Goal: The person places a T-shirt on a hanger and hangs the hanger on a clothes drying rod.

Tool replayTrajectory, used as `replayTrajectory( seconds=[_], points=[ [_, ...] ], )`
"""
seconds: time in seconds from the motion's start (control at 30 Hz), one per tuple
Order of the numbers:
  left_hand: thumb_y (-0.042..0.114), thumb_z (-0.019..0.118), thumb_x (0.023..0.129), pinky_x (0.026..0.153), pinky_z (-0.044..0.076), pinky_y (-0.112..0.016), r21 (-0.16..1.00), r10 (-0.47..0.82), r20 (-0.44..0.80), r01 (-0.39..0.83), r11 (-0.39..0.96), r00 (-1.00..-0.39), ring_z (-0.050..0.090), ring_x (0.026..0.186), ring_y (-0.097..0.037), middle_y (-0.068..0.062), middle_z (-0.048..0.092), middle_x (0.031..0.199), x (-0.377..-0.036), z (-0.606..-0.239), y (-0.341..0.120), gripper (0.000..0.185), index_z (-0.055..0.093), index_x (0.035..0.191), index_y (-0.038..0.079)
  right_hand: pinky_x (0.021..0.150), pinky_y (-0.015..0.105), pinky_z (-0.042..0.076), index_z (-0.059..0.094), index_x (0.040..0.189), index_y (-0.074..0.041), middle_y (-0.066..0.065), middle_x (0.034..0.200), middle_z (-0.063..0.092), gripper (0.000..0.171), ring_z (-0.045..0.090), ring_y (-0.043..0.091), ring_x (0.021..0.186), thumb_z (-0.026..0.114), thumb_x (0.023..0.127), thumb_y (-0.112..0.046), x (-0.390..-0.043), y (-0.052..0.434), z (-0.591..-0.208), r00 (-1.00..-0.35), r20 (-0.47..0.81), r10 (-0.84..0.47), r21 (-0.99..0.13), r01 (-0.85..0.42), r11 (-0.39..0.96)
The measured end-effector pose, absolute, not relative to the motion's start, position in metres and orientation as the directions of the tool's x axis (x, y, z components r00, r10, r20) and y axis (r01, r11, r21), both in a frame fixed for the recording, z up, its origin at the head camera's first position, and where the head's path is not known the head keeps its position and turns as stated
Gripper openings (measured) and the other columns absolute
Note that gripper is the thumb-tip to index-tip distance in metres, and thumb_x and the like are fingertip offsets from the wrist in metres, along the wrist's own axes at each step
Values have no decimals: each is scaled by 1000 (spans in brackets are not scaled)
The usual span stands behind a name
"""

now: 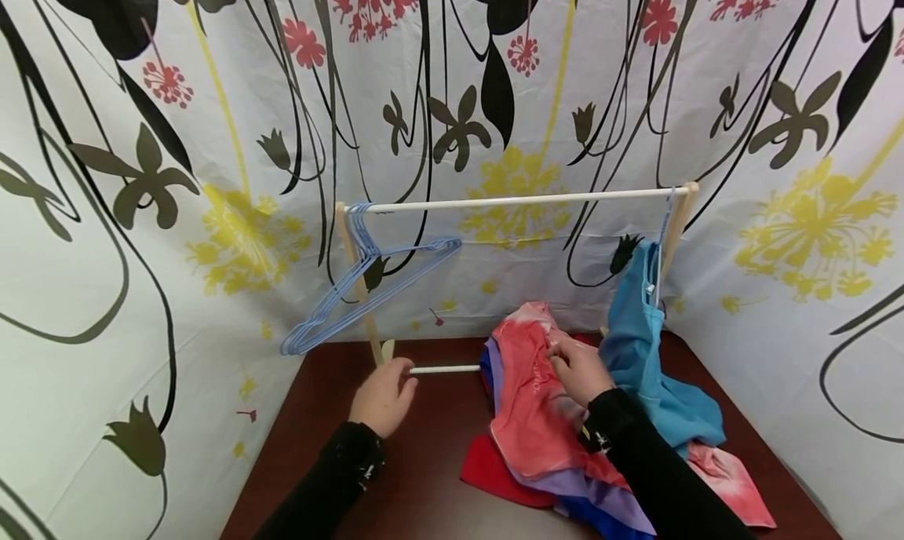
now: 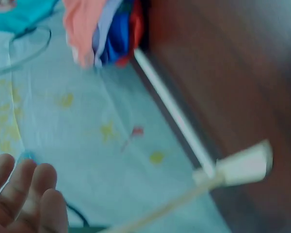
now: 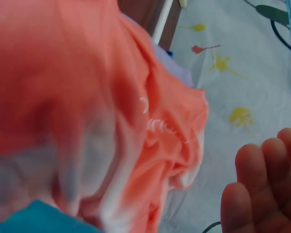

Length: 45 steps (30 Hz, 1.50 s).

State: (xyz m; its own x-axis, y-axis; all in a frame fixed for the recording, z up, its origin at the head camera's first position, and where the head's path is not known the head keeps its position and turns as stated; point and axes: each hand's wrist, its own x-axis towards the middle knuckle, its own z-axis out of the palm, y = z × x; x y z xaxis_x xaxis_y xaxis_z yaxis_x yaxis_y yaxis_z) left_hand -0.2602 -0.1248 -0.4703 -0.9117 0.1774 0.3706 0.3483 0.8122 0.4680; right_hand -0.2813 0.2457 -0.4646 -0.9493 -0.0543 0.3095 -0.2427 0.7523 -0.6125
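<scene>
- Now, two hands over the dark brown tabletop, both in black sleeves.
- Left hand hovers, released, fingers loose, holding nothing, just at the white lower bar of the little clothes rack; the wrist view shows straight bare fingers.
- Right hand rests on the coral tie-dye shirt; whether the fingers pinch the cloth I cannot tell. Its wrist view is blurred, with relaxed fingertips beside soft, crumpled coral fabric.
- One heap of garments, right of centre on the table: coral on top, lavender, blue and red layers under it.
- One teal shirt hangs at the rack's right end, draping onto the heap.
- Several thin blue wire hangers bunched at the rack's left end; too tangled to count.
- Floral curtain wraps all round.
</scene>
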Motion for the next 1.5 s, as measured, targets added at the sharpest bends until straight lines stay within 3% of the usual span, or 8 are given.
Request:
replayTrajectory(
  seconds=[0.23, 0.53, 0.8, 0.93, 1.1, 1.23, 1.37, 1.5],
  points=[
    [22, 65, 99, 77, 54, -44, 389, 118, 465, 323, 863, -877, 65, 94, -24, -6, 66, 110, -279, -430, -158, 24, 67, 120, 9, 65, 37, 44, 72, 112, -7, 4, 86, 62, 19, 55, 21, 72, 58, 102, -13, -283, 256, -470, -957, 290, -26, -638, -214, 739],
    [8, 77, 88, 66, 52, -49, 152, 149, 723, 366, 918, -675, 60, 92, -37, -17, 59, 106, -313, -404, -197, 25, 65, 110, 2, 61, 36, 43, 71, 114, -11, 3, 78, 57, 19, 53, 20, 66, 56, 103, -19, -279, 258, -469, -977, 211, 14, -660, -132, 740],
    [10, 80, 86, 62, 49, -53, 111, 112, 690, 257, 960, -715, 53, 90, -42, -24, 49, 106, -326, -392, -218, 39, 53, 110, -4, 67, 37, 45, 71, 115, -12, 3, 87, 63, 21, 56, 20, 72, 56, 103, -22, -276, 261, -473, -981, 188, 41, -655, -94, 749],
    [2, 72, 87, 57, 48, -52, 72, 137, 725, 272, 960, -675, 52, 83, -42, -26, 49, 100, -328, -391, -224, 29, 53, 107, -7, 74, 40, 46, 72, 115, -10, 2, 95, 66, 22, 58, 21, 80, 56, 103, -21, -275, 262, -473, -977, 211, 26, -641, -118, 759],
    [-2, 63, 86, 53, 47, -52, 29, 170, 762, 296, 955, -625, 52, 76, -42, -23, 50, 92, -328, -390, -229, 17, 55, 101, -7, 75, 40, 46, 72, 115, -9, 3, 93, 64, 23, 57, 22, 81, 55, 103, -21, -274, 262, -472, -978, 209, 21, -637, -120, 761],
    [0, 57, 88, 56, 46, -51, 109, 137, 673, 281, 954, -726, 53, 77, -40, -20, 51, 90, -320, -384, -228, 8, 55, 95, -3, 74, 39, 45, 71, 115, -10, 2, 92, 63, 23, 57, 22, 81, 55, 103, -21, -273, 261, -472, -980, 195, 24, -640, -109, 760],
    [5, 50, 91, 56, 42, -45, 285, 84, 450, 232, 930, -889, 52, 70, -31, -13, 53, 87, -310, -372, -221, 3, 53, 89, 6, 71, 38, 44, 71, 116, -9, 3, 88, 60, 23, 55, 21, 78, 54, 103, -19, -273, 261, -471, -982, 188, 22, -645, -106, 757],
    [7, 42, 99, 60, 40, -41, 409, 116, 245, 212, 888, -962, 49, 67, -27, -12, 53, 86, -306, -360, -215, 10, 51, 96, 6, 69, 37, 43, 70, 117, -7, 3, 87, 60, 24, 54, 21, 77, 54, 103, -17, -273, 262, -471, -981, 193, 12, -641, -117, 759]
  ],
)
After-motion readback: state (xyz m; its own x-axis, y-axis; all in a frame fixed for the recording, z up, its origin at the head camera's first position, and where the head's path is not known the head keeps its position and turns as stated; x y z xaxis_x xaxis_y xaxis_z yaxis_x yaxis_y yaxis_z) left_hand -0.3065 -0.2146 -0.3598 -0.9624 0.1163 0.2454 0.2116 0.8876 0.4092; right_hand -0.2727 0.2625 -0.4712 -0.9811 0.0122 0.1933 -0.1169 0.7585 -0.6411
